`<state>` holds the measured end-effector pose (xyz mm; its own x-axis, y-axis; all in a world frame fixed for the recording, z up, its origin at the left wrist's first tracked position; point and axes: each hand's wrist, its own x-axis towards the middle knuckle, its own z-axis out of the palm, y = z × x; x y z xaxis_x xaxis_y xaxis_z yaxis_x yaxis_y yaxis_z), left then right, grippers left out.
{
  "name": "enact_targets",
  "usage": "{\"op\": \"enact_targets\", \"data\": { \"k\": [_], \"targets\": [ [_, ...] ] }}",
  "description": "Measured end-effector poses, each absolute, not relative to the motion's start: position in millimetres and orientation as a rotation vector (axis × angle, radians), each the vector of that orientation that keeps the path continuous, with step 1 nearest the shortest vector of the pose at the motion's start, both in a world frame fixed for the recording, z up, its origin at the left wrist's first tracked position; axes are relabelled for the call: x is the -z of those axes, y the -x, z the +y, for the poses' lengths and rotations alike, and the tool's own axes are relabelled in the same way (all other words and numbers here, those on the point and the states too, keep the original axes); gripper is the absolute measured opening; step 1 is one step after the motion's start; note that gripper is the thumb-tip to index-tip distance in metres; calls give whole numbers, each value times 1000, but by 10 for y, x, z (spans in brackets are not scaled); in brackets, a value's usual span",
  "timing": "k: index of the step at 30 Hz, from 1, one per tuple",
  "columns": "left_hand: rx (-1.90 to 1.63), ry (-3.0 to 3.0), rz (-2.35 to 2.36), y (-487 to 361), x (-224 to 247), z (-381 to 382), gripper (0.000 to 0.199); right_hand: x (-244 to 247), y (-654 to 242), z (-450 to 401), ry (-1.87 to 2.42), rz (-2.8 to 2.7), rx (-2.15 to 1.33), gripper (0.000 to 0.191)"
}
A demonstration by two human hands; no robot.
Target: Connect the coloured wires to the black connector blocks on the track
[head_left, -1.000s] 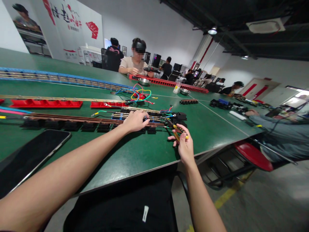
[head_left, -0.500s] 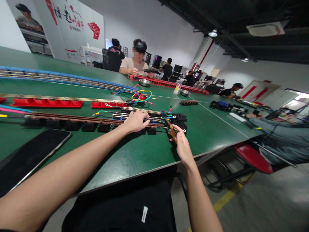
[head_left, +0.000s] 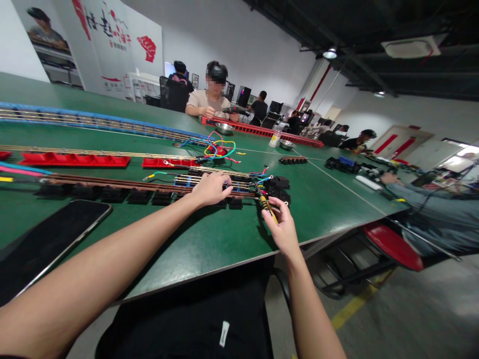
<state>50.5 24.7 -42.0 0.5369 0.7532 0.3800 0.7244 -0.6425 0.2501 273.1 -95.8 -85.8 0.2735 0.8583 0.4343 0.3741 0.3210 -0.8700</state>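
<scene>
My right hand (head_left: pixel 281 224) is wrapped round a yellow and black hand tool (head_left: pixel 267 206), whose dark tip points at the wires by the black end piece (head_left: pixel 279 187) of a long rail assembly. My left hand (head_left: pixel 212 188) rests on the brown and brass rails (head_left: pixel 157 186) of that assembly, fingers bent over them; whether it grips a rail cannot be made out. Black blocks (head_left: pixel 138 195) sit under the rails. Short coloured wires (head_left: pixel 262 174) stick out beside the end piece. The tool's tip is too small to tell whether it touches a wire.
A black phone (head_left: pixel 56 244) lies at the left. Behind the assembly are red trays (head_left: pixel 75 159), a blue rail strip (head_left: pixel 93 121) and looped wires (head_left: pixel 220 149). A metal bowl (head_left: pixel 224 128) stands near a person (head_left: pixel 213 94) across the table. A red stool (head_left: pixel 392 246) is at the right.
The tool has turned in my right hand, and more of its yellow handle shows. My right fingers have shifted round the handle. My left hand has stayed in place.
</scene>
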Motion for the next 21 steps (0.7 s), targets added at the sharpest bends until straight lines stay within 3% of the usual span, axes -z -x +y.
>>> {"op": "enact_targets", "data": {
  "k": [7,21],
  "targets": [
    [-719,-2710,1296,-505,430,250,25,858,-2711,-967,1384,-1274,-515,41],
    [-728,-2714,1291,-501,444,261,26,826,-2690,-1021,1454,-1591,-154,35]
  ]
}}
